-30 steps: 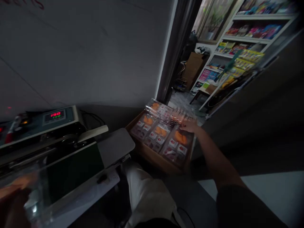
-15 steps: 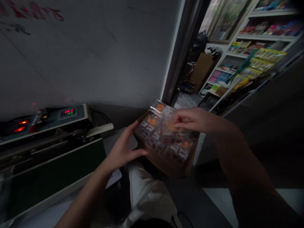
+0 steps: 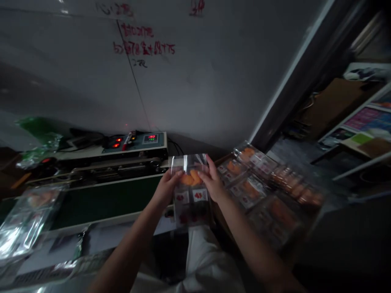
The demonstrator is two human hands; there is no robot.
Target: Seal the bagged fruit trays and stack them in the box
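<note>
Between my two hands is a clear plastic packet with orange pieces near its top and small red-and-white printed cards below. My left hand grips its left side, thumb on the front. On the right side, my right hand holds it the same way, fingers behind the plastic. The packet hangs upright in front of the right end of a sealing machine. To the right, a cardboard box is filled with similar packets.
A dark green conveyor belt runs along the machine to the left. Another clear packet lies at its far left. Green plastic film is bunched behind it. A grey wall with red writing stands behind, and shelves are at far right.
My right hand has lifted a packet out of the box and brought it left. My left hand has left the box edge and now grips the packet too. The view has turned left.
</note>
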